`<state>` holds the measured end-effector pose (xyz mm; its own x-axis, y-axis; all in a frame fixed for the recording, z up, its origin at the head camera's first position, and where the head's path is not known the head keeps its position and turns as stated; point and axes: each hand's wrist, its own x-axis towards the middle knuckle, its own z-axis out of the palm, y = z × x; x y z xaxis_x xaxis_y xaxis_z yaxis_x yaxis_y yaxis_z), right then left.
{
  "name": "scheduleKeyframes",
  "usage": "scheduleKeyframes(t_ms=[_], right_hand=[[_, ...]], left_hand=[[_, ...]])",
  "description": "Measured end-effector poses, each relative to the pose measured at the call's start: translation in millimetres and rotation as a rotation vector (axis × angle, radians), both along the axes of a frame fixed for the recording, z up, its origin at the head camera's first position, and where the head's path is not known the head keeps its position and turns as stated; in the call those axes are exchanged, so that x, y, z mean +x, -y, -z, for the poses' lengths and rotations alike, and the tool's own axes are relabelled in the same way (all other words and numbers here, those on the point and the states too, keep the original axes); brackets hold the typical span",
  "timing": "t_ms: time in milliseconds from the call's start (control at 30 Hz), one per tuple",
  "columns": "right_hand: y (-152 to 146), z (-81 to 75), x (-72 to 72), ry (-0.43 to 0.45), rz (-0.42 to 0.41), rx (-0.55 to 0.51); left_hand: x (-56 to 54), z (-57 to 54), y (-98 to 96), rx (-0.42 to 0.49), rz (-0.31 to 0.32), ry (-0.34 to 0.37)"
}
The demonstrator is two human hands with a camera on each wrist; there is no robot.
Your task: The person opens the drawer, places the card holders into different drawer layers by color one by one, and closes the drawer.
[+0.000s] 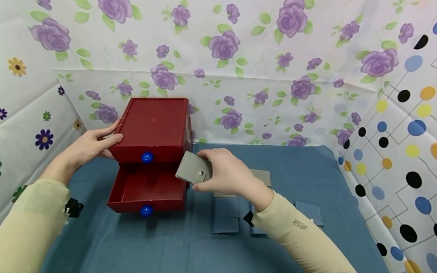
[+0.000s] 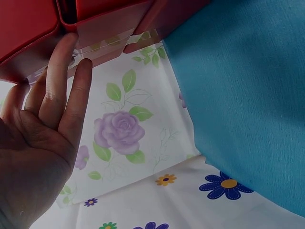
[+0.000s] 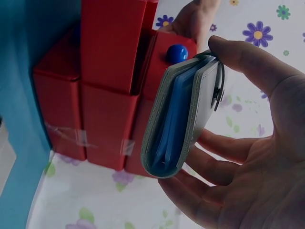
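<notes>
A red drawer cabinet (image 1: 154,120) with blue knobs stands on the blue cloth, its middle drawer (image 1: 128,205) pulled out and seen from above. My right hand (image 1: 225,173) holds a grey card wallet (image 1: 190,168) with a snap strap near the right side of that drawer. In the right wrist view, the wallet (image 3: 164,124) is on edge and blue sleeves show inside it. My left hand (image 1: 90,148) touches the cabinet's left side with extended fingers (image 2: 57,78), the thumb near the top front corner.
To the right lie a blue wallet (image 1: 225,214), a grey wallet (image 1: 261,176) partly behind my right arm, and another blue wallet (image 1: 310,211). A flowered sheet (image 1: 225,47) hangs behind the cabinet, with patterned sheets at both sides.
</notes>
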<state>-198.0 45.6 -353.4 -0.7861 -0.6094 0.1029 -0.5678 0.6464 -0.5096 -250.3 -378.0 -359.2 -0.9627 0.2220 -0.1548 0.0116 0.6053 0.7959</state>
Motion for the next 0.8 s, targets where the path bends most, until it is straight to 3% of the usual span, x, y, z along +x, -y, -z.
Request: scheduleKeyframes(t_ms=[400, 800], right_hand=[[33.5, -5.3, 11.1, -0.034, -0.006, 0.068], [65.6, 3.0, 23.5, -0.171, -0.095, 0.143]], left_hand=[[0.3, -0.4, 0.0, 0.005, -0.003, 0.0], [-0.1, -0.7, -0.4, 0.0, -0.006, 0.01]])
